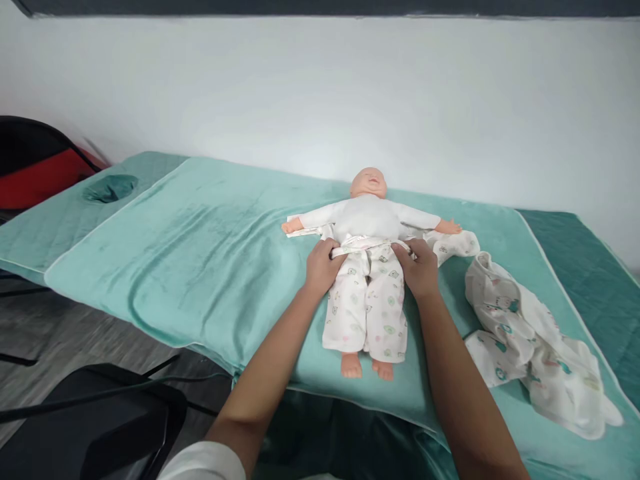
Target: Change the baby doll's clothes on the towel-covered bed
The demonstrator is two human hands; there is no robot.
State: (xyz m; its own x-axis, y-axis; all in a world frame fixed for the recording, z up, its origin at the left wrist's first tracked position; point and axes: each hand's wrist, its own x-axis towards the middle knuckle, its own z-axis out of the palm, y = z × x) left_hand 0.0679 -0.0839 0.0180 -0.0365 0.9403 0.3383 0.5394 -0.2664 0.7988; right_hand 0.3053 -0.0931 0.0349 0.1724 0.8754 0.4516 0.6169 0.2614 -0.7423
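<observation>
the person's left hand [320, 270] pinches the waistband of the patterned trousers [387, 313] at one hip of the doll [369, 183]; the right hand [421, 270] pinches it at the other. the doll lies on its back, arms stretched sideways, in a white top [367, 217], its bare feet showing below the trouser hems. printed cloth [460, 247] lies beneath its arm on the person's right, and farther that way from the doll is a crumpled garment [540, 347].

under the doll, a wrinkled pale green cover [200, 233] spreads over a bed [30, 230]. well to the doll's left, as the person sees it, the bed has a hole [111, 189]; nearer the person on that side, a black chair [90, 427] stands on a grey floor [100, 340]. beyond the doll's head rises a white wall [250, 93], with a dark band [320, 7] above.
</observation>
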